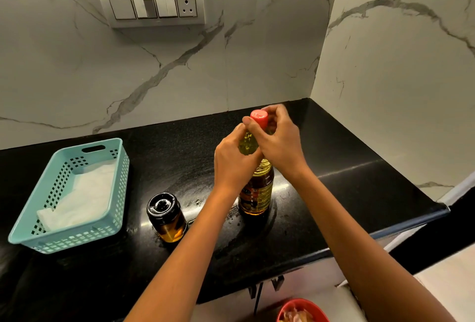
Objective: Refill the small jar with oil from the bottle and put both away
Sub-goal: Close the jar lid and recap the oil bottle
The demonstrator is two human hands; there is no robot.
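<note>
An oil bottle (pixel 257 190) with a yellow label and amber oil stands upright on the black counter (pixel 347 167). My left hand (pixel 235 161) wraps around its upper body and neck. My right hand (pixel 277 139) pinches the red cap (pixel 259 117) on top of the bottle. The small glass jar (pixel 167 217) stands to the left of the bottle, apart from both hands, with a black lid on it and amber oil inside.
A light blue perforated basket (pixel 25 234) holding a white cloth (pixel 82 198) sits at the left of the counter. A switch panel (pixel 151 6) is on the marble wall. A red bowl (pixel 302 311) shows below the counter's front edge. Small drops lie around the bottle.
</note>
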